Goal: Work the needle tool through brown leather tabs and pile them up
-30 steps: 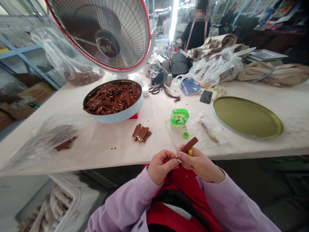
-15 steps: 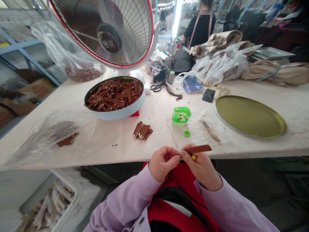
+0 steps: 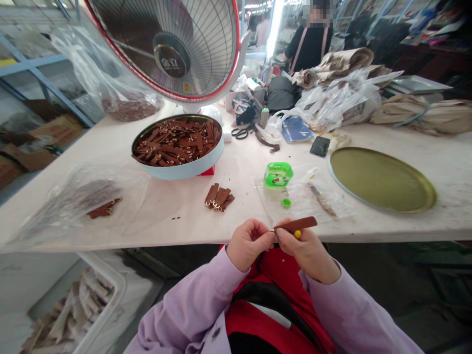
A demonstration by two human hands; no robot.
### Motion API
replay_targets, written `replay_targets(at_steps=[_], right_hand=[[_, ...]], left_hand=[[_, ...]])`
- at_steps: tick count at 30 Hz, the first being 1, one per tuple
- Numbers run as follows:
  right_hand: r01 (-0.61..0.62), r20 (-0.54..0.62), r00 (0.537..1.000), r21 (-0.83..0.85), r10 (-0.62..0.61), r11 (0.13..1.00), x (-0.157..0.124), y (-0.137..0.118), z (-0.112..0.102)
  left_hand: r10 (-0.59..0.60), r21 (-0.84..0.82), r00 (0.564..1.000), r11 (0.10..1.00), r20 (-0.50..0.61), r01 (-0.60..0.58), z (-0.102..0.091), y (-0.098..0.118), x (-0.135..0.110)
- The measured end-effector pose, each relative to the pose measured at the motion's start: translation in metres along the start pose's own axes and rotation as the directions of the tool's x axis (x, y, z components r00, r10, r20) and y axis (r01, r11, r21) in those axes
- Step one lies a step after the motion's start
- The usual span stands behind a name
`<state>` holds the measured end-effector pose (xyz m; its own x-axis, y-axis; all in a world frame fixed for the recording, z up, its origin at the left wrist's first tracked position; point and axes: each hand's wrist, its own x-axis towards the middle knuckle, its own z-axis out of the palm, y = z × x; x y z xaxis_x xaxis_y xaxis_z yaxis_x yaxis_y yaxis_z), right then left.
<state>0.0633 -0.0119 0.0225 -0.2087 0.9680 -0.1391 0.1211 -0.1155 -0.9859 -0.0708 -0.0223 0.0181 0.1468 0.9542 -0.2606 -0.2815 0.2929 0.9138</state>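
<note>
My right hand [image 3: 303,247] is closed around a brown leather strap [image 3: 298,224] that points to the right, and a small yellow-tipped thing [image 3: 297,234] shows between its fingers. My left hand [image 3: 250,241] is pinched at the strap's left end, where a small metal ring sits. Both hands hover over my lap just in front of the white table's edge [image 3: 191,241]. A few finished straps [image 3: 219,196] lie on the table ahead of my hands.
A round tin [image 3: 179,147] full of brown straps stands under a heater dish [image 3: 173,44]. A green plastic box [image 3: 278,174], a gold round lid [image 3: 381,179], scissors [image 3: 240,132], a phone [image 3: 320,146] and plastic bags lie about. Another person [image 3: 308,39] works at the far side.
The strap in my right hand has swung from pointing up-right to lying nearly level. Both hands stay together at its left end.
</note>
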Motion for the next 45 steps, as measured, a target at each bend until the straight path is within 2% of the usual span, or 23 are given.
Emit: replay_targets(at_steps=[2, 4, 7, 12, 15, 18, 20, 24, 25, 27, 29, 31, 33, 36, 38, 42, 45], right_hand=[[0.054, -0.077, 0.995, -0.054, -0.058, 0.997, -0.001, 0.0, 0.006], [0.146, -0.163, 0.971, -0.168, -0.174, 0.975, -0.002, 0.0, 0.01], [0.218, -0.201, 0.94, -0.269, -0.276, 0.938, -0.003, 0.0, 0.012], [0.166, -0.102, 0.975, -0.257, -0.197, 0.952, 0.001, 0.0, 0.001], [0.155, -0.014, 0.986, -0.242, -0.163, 0.958, 0.005, 0.0, -0.005], [0.167, 0.008, 0.985, -0.242, -0.17, 0.956, 0.011, 0.002, -0.007], [0.143, 0.01, 0.99, -0.214, -0.144, 0.966, 0.014, 0.006, -0.007], [0.049, 0.041, 0.998, 0.023, -0.05, 0.999, 0.025, 0.013, -0.013], [0.053, 0.024, 0.998, 0.089, -0.056, 0.995, 0.029, 0.015, -0.017], [0.101, -0.087, 0.992, 0.153, -0.089, 0.983, 0.039, 0.019, -0.028], [0.145, -0.248, 0.962, 0.114, -0.113, 0.983, 0.05, 0.024, -0.042], [0.123, -0.38, 0.92, 0.052, -0.094, 0.991, 0.062, 0.031, -0.056], [0.094, -0.487, 0.871, 0.056, -0.055, 0.994, 0.075, 0.038, -0.067], [0.149, -0.617, 0.785, 0.099, -0.056, 0.984, 0.094, 0.051, -0.075], [0.179, -0.655, 0.749, 0.053, -0.101, 0.982, 0.105, 0.061, -0.077], [0.13, -0.657, 0.741, -0.061, -0.138, 0.99, 0.116, 0.077, -0.08], [0.118, -0.695, 0.705, -0.081, -0.141, 0.99, 0.116, 0.084, -0.084]], left_hand=[[0.03, 0.01, 0.997, 1.0, -0.078, -0.029, 0.005, -0.003, -0.002], [0.077, -0.007, 0.983, 0.997, -0.167, -0.079, 0.011, -0.007, -0.003], [0.119, -0.065, 0.967, 0.988, -0.223, -0.137, 0.018, -0.013, -0.003], [0.057, -0.072, 0.99, 0.995, -0.128, -0.066, 0.013, -0.016, 0.002], [0.032, 0.026, 0.998, 0.999, -0.057, -0.031, 0.004, -0.016, 0.005], [0.062, 0.152, 0.996, 0.987, -0.065, -0.052, -0.002, -0.015, 0.01], [0.067, 0.178, 0.995, 0.983, -0.079, -0.052, -0.004, -0.013, 0.013], [-0.019, 0.063, 0.997, 0.998, -0.08, 0.024, -0.002, -0.011, 0.026], [-0.048, 0.02, 0.995, 0.999, -0.09, 0.05, -0.002, -0.012, 0.03], [-0.102, -0.052, 0.988, 0.994, -0.113, 0.097, -0.003, -0.018, 0.04], [-0.144, -0.086, 0.982, 0.987, -0.122, 0.135, -0.005, -0.025, 0.05], [-0.172, -0.088, 0.979, 0.983, -0.113, 0.162, -0.008, -0.032, 0.06], [-0.168, -0.076, 0.978, 0.984, -0.122, 0.159, -0.01, -0.035, 0.071], [-0.152, -0.087, 0.972, 0.987, -0.179, 0.138, -0.011, -0.035, 0.088], [-0.162, -0.107, 0.962, 0.984, -0.218, 0.141, -0.011, -0.033, 0.098], [-0.154, -0.077, 0.952, 0.987, -0.263, 0.139, -0.011, -0.033, 0.112], [-0.143, -0.028, 0.954, 0.99, -0.264, 0.141, -0.01, -0.038, 0.117]])
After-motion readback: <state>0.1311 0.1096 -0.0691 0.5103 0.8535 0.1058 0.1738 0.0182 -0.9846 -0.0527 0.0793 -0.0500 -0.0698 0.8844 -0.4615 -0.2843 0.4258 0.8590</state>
